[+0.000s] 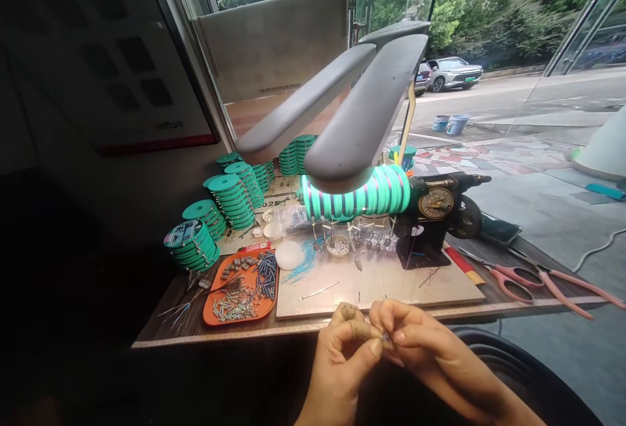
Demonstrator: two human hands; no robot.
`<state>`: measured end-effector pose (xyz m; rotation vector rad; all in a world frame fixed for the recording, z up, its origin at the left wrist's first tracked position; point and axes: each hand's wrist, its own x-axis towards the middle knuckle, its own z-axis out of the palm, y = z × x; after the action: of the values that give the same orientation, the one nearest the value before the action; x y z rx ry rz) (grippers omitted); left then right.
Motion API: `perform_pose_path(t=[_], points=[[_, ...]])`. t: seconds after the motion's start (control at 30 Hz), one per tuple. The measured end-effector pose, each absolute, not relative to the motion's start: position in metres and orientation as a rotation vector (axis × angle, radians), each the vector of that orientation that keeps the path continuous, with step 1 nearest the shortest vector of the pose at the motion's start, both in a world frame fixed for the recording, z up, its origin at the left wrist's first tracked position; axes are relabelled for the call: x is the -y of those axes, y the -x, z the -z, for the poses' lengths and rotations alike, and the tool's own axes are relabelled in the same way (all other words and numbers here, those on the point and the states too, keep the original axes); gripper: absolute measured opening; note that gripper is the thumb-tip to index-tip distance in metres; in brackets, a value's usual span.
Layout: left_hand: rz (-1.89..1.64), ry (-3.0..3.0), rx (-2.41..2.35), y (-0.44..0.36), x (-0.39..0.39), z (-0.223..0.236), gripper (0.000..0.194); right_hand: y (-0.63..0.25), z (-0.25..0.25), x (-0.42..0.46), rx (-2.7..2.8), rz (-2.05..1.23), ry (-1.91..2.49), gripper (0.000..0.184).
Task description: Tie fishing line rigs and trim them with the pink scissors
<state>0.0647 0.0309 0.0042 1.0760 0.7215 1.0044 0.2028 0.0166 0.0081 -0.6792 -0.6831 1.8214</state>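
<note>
Pinching a tiny piece [385, 338], left hand [342, 361] and right hand [424, 344], near the table edge [195, 340], board [379, 290] beyond

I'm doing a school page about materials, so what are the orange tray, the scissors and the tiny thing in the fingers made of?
Orange tray: probably smooth plastic; one even colour, rounded moulded-looking rim. Scissors: grey blades look like smooth metal; pink handles perhaps plastic. Tiny thing: greyish, too small to tell.
</note>
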Motion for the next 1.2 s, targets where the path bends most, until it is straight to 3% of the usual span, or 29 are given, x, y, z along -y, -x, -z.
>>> perform_pose_path(t=[0.2, 0.43, 0.53, 0.7, 0.83, 0.97, 1.07, 1.2], points=[[-0.863, -0.286, -0.578, -0.075, -0.026, 0.004, 0.018, -0.197, -0.001, -0.017, 0.61, -1.738, 0.625, 0.007], [-0.693, -0.173, -0.594, -0.079, -0.024, 0.005, 0.015, -0.22, 0.006, -0.016, 0.927, -1.648, 0.853, 0.013], [-0.654, -0.164, -0.662, -0.08, -0.024, 0.007, 0.017, -0.228, 0.012, -0.012, 1.23, -1.365, 1.128, 0.026], [-0.613, -0.161, -0.732, -0.085, -0.022, 0.014, 0.016, -0.227, 0.026, -0.006, 1.473, -0.976, 1.353, 0.019], [-0.622, -0.164, -0.755, -0.088, -0.023, 0.017, 0.02, -0.222, 0.038, -0.003, 1.564, -0.793, 1.347, 0.019], [-0.642, -0.178, -0.774, -0.09, -0.023, 0.018, 0.022, -0.223, 0.055, 0.006, 1.611, -0.369, 1.194, 0.009], [-0.667, -0.289, -0.803, -0.091, -0.024, 0.018, 0.02, -0.227, 0.06, 0.018, 1.737, -0.025, 1.089, 0.02], [-0.745, -0.797, -0.909, -0.09, -0.025, 0.014, 0.015, -0.235, 0.035, 0.027, 1.976, 0.292, 1.129, 0.021]])
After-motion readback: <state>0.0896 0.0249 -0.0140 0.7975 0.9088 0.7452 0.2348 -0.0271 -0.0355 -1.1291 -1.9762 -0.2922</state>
